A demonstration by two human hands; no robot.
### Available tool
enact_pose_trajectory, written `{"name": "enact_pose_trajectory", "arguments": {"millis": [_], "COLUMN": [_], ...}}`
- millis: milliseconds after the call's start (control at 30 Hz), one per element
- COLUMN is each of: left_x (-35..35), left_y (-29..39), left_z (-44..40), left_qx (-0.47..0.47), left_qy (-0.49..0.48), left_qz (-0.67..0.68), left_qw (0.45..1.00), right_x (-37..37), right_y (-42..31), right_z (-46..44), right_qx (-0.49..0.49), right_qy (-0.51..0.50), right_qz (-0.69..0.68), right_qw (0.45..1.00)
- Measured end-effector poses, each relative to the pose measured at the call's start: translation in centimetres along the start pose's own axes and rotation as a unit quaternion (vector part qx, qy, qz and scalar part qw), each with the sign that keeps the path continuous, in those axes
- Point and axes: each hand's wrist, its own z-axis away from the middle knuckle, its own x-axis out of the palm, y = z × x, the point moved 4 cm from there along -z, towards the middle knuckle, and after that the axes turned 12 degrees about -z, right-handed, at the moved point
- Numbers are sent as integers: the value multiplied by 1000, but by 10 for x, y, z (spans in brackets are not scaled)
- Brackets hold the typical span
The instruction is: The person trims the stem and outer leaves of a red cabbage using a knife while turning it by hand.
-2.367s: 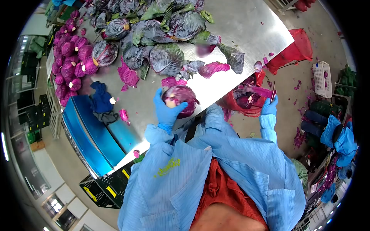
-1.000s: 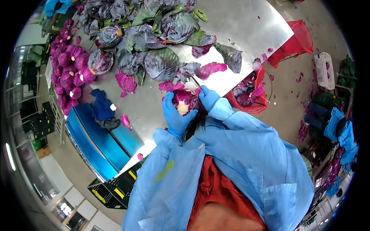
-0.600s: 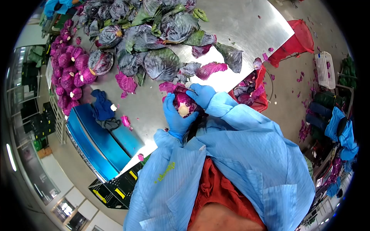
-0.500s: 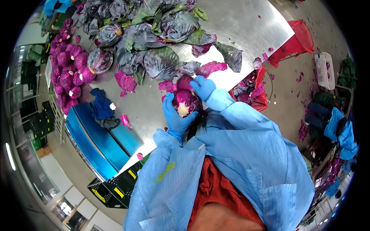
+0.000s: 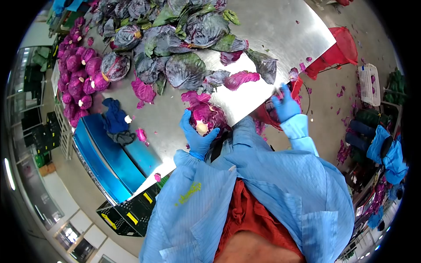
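Note:
My left hand (image 5: pixel 198 138), in a blue glove, is wrapped round the near side of a red cabbage (image 5: pixel 213 117) at the table's front edge. The cabbage's pale cut stem end faces me, and a loose purple leaf (image 5: pixel 196 97) lies against its far side. Off the table's right corner, my right hand (image 5: pixel 286 105), also gloved in blue, is over a red bag or bin (image 5: pixel 262 115) that contains purple leaves. Motion blurs its fingers, so what they hold, if anything, is unclear.
Untrimmed red cabbages (image 5: pixel 204 28) with dark outer leaves pile up at the table's back. Trimmed purple cabbages (image 5: pixel 75 87) line the left side. A blue metal bin (image 5: pixel 107 155) and a dark blue glove (image 5: pixel 115 118) are at the left. A white basket (image 5: pixel 369 85) stands on the floor at right.
My right hand has moved from beside the cabbage rightward, off the table edge to the red container. My left hand keeps hold of the cabbage, which has tipped slightly toward the left.

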Motion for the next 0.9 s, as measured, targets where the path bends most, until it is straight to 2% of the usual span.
{"name": "enact_pose_trajectory", "arguments": {"millis": [33,67,100,133,167,200,267,400,467,567,667,767,867,900], "left_x": [0,0,-1,-1,-2,-1,2,3,3,2,4,2,1,2], "left_y": [1,3,5,8,10,10,9,9,12,15,15,17,13,8], "left_z": [0,0,0,0,-1,-1,2,7,5,6,6,6,10,12], "left_qx": [3,5,19,33,48,51,52,58,69,75,55,48,60,46], "left_qy": [-4,-9,-11,-13,-14,-10,-4,7,11,17,18,19,30,36], "left_qz": [-6,-13,-21,-30,-39,-26,5,-8,-18,-30,-27,-26,-31,10], "left_qw": [1000,1000,1000,999,998,998,999,998,997,997,998,998,997,998], "right_x": [13,33,60,83,103,107,123,122,122,123,130,135,150,159], "right_y": [-19,-39,-53,-67,-81,-100,-102,-108,-111,-123,-120,-114,-89,-65], "right_z": [8,12,9,6,7,11,5,6,4,13,9,-1,-24,-38], "right_qx": [-47,-54,-102,-98,-177,-159,-166,-188,-183,-252,-260,-227,-201,-86], "right_qy": [-31,-108,-125,-196,-186,-236,-317,-338,-346,-270,-218,-196,-89,-118], "right_qz": [-97,-215,-222,-218,-238,-174,-180,-90,-26,17,26,11,-129,-207], "right_qw": [994,969,962,951,937,943,916,918,920,929,940,954,967,967]}}
